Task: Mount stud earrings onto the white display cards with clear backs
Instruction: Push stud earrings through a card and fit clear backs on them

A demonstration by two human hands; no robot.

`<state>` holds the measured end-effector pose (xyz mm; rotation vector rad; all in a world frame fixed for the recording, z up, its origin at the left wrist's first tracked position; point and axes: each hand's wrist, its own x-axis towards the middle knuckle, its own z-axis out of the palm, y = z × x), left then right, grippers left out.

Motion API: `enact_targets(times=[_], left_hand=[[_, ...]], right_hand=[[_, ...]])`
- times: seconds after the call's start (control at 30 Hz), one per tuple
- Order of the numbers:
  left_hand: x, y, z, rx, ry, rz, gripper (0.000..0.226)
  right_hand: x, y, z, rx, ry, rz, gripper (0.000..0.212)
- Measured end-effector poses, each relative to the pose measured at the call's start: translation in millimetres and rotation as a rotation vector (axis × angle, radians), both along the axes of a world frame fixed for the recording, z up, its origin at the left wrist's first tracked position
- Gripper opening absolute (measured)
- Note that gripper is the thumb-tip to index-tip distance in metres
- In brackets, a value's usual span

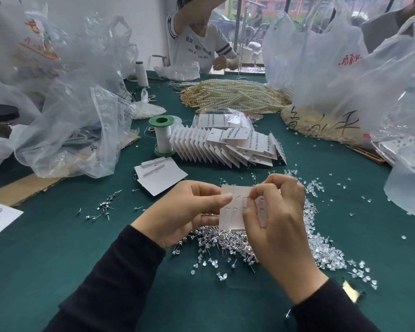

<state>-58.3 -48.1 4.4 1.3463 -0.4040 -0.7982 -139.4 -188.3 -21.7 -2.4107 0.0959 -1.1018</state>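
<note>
A: Green table (58,248) fills the view, bags (77,111) piled left and right, cut off at the edges.

B: Centre stage, the card (233,212), held upright above the stud pile (216,238).

A: Left hand (189,212) grips its left edge, thumb pressed on the face, fingers behind.

B: Right hand (276,216)?

A: Fingertips pinched together against the card's upper right. It covers that half, so whatever it pinches is too small to tell.

B: Clear backs (326,250) lie heaped to the right, partly behind that hand. Finished cards (225,149) are fanned beyond.
</note>
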Motion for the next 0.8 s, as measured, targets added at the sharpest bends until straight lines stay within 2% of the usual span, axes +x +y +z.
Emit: enact_targets(times=[0.07, 0.2, 0.27, 0.33, 0.4, 0.47, 0.8], left_hand=[[-0.5, -1.1, -2.3, 0.016, 0.016, 0.053, 0.006], [1.3, -3.6, -5.9, 0.112, 0.010, 0.183, 0.009], [4.5, -3.0, -7.2, 0.138, 0.027, 0.286, 0.009], [8.5, -2.1, -8.1, 0.135, 0.058, 0.389, 0.010], [11.3, -0.7, -8.4, 0.131, 0.070, 0.463, 0.012], [12.5, 0.0, -7.7, 0.116, 0.079, 0.499, 0.012], [14.3, -1.2, -8.9, 0.066, 0.126, 0.523, 0.002]], right_hand=[[-0.9, 1.1, 0.5, -0.037, 0.013, 0.009, 0.013], [-7.0, 3.3, 11.3, -0.054, -0.070, 0.133, 0.012], [-10.8, 1.3, 16.2, -0.014, -0.068, 0.289, 0.012], [-13.4, 0.7, 17.8, 0.036, 0.155, 0.490, 0.007], [-13.9, 3.4, 12.7, -0.031, 0.452, 0.590, 0.003], [-13.0, 6.0, 3.2, -0.118, 0.578, 0.603, 0.009], [-13.5, 15.7, 2.1, -0.158, 0.579, 0.565, 0.012]])
